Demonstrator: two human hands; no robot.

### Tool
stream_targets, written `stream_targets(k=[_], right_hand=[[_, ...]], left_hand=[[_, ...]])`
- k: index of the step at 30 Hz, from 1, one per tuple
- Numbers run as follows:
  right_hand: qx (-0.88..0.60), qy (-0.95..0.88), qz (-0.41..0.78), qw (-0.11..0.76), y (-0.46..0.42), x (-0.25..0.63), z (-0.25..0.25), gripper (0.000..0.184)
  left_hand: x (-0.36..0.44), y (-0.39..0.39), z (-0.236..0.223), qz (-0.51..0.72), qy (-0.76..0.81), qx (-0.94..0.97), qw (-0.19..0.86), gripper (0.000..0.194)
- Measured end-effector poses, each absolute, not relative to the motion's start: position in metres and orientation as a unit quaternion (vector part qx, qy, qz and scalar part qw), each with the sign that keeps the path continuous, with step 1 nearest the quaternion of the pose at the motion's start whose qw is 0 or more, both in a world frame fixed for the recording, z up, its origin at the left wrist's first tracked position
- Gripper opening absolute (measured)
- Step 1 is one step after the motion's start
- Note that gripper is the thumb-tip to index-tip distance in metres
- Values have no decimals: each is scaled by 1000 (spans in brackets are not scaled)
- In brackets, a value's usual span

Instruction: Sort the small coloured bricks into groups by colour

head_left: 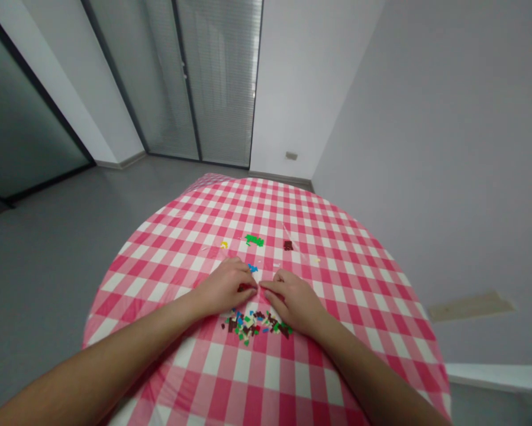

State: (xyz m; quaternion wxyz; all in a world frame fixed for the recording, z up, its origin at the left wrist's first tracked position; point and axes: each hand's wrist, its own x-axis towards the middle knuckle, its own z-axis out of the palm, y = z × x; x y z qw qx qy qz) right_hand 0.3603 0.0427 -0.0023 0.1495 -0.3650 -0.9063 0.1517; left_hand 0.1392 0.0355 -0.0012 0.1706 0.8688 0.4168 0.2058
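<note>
The left hand (pixel 225 287) and right hand (pixel 291 300), cupped and almost touching, whether gripping anything hidden, rest on the pink-and-white gingham surface (pixel 159 278) just beyond a loose heap of tiny multicoloured plastic bricks (pixel 254 325); a green brick cluster (pixel 254 240) lies farther out.

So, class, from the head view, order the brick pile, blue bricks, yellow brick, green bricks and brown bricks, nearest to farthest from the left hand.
From the left hand:
1. Brick pile, just behind and right.
2. Blue bricks, yellow brick: ahead, too close to call.
3. Green bricks, farther ahead.
4. Brown bricks, far right.
</note>
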Motion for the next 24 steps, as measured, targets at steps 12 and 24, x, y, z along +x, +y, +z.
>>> stream_targets(k=[12,24], right_hand=[[-335,-906,207,153,45,371,7,19],[-274,-933,222,68,39,368,10,21]], left_hand=[[141,43,-5,192,459,858,124,14],[138,49,-8,199,483,845,116,16]])
